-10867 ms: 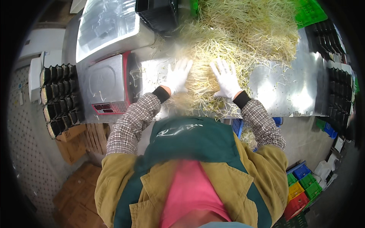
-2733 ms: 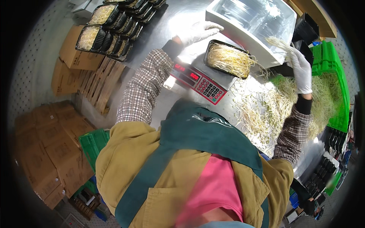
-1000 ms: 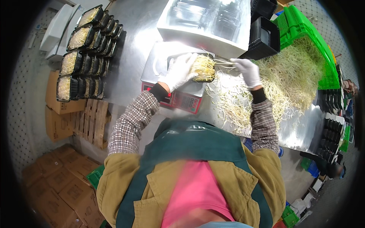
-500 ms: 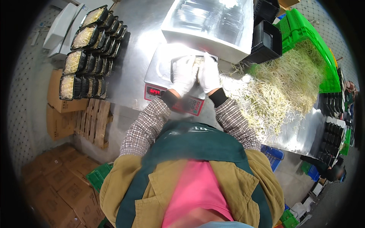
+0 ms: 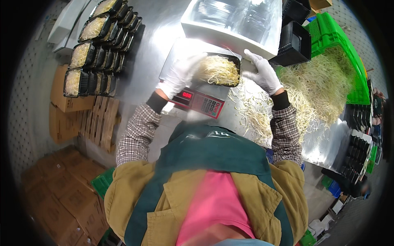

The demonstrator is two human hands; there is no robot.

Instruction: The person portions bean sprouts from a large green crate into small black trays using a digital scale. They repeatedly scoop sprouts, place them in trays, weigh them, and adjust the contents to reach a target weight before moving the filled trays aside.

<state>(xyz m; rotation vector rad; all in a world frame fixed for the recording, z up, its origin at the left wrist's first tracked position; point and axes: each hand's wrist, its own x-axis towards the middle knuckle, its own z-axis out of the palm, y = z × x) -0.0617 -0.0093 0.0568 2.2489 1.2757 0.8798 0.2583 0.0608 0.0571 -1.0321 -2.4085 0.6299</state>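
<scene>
Both my hands wear white gloves. My left hand (image 5: 180,74), somewhat blurred, grips the left end of a black plastic tray (image 5: 237,69) heaped with pale bean sprouts (image 5: 218,69). The tray is over the right side of a silver weighing scale (image 5: 172,53) with a red front panel and lit display; whether it touches the scale I cannot tell. Off the tray's right end, my right hand (image 5: 266,74) is open, its fingers apart and nothing in it. Loose sprouts (image 5: 256,117) lie on the metal table below that hand.
Filled sprout trays (image 5: 92,28) stand in stacked rows at the far left. A white box (image 5: 230,35) of clear plastic pieces sits behind the scale, beside empty black trays (image 5: 293,45). A green crate (image 5: 328,35) lies tipped at right, with a large sprout pile (image 5: 318,86) before it.
My hands have moved apart from over the tray. The left stays at its left end while the right has let go and swung right. The sprout tray is uncovered and further right.
</scene>
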